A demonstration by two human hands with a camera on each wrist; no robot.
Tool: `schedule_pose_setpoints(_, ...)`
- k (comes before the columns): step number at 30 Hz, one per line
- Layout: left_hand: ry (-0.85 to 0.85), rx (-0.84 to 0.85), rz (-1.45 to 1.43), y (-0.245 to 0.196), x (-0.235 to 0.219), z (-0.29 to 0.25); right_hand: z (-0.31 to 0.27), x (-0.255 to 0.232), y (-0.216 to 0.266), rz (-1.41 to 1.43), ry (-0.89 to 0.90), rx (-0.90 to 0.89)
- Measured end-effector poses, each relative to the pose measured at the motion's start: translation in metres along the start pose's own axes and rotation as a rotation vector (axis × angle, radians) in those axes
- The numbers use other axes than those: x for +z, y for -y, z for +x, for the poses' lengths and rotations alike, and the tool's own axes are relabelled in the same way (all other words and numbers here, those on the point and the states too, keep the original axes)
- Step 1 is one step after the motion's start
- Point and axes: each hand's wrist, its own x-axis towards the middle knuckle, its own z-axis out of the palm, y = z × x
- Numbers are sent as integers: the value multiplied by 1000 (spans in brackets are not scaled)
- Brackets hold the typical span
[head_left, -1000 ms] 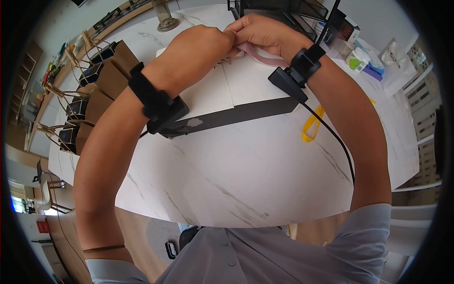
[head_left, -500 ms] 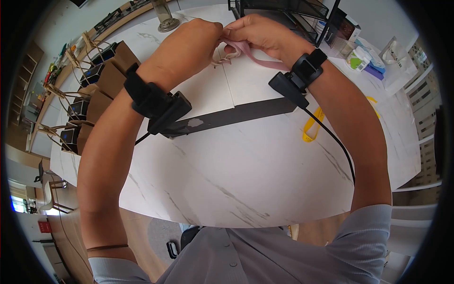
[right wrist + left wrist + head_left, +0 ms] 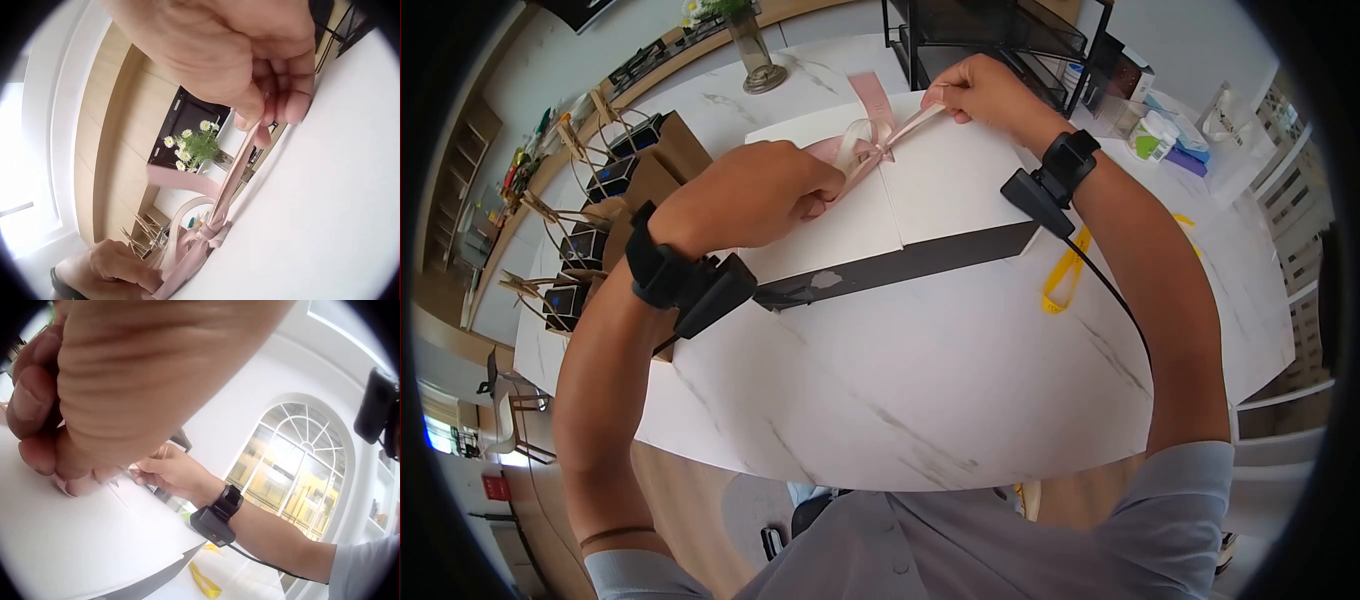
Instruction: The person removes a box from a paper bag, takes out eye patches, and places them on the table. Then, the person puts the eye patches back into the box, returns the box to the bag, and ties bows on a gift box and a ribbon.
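Note:
A pink ribbon (image 3: 884, 150) is knotted with loops on top of a white box (image 3: 970, 185) that has a dark front side. My left hand (image 3: 745, 192) pinches the ribbon's left part close over the lid, its fingers curled. To the right of the knot, my right hand (image 3: 988, 98) pinches another stretch of ribbon between thumb and fingers, drawn out straight. The right wrist view shows the knot (image 3: 205, 232) between both hands, with one loose tail (image 3: 181, 179) sticking out. In the left wrist view, my left hand (image 3: 40, 409) hides most of the ribbon.
Brown paper bags (image 3: 675, 150) with dark boxes stand along the left. A glass vase (image 3: 755, 55) with white flowers and a black mesh rack (image 3: 1000, 35) are behind the box. A yellow strap (image 3: 1060, 275) and a white bottle (image 3: 1150, 135) are at right.
The hands were together over the box and have now drawn apart, left hand to the left and nearer, right hand to the right. The knot with its loops now shows between them.

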Motion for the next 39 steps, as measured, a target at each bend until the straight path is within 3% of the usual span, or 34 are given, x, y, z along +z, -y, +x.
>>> schedule_pose_setpoints(5,-16,25,-47,-3,4,-8,-1,-1,1,-77,57,-23)
schedule_pose_setpoints(9,-142,-20,-62,-14,2,-14,-7,-9,5,-131,123,-95)
schedule_pose_setpoints(16,-368,-86,-92,-19,14,3,-20,-12,31,-94,219,-69)
schedule_pose_setpoints(21,-307,5,-187,-35,21,9,-16,-12,36,23,73,-103)
schedule_pose_setpoints(27,-310,85,-93,-80,31,18,9,1,49,113,84,-101)
schedule_pose_setpoints(29,-316,208,-452,-86,17,11,9,-1,49,79,48,-121)
schedule_pose_setpoints(30,-312,207,-457,-81,14,5,8,0,48,51,17,-141)
schedule_pose_setpoints(31,-379,102,-547,-71,10,-3,6,-4,44,-212,-99,-270)
schedule_pose_setpoints(32,-446,0,-630,-58,5,-10,0,-7,43,-209,-101,-268)
schedule_pose_setpoints(34,-375,-107,-309,-24,3,-22,-19,-8,47,-532,-251,-414)
schedule_pose_setpoints(36,-391,-93,-150,-8,16,-31,-48,-3,80,-535,-165,-352)
schedule_pose_setpoints(38,-341,-96,-1,-9,25,-36,-71,13,100,-551,125,-194)
schedule_pose_setpoints(39,-354,-64,50,-11,27,-34,-79,19,104,-550,126,-193)
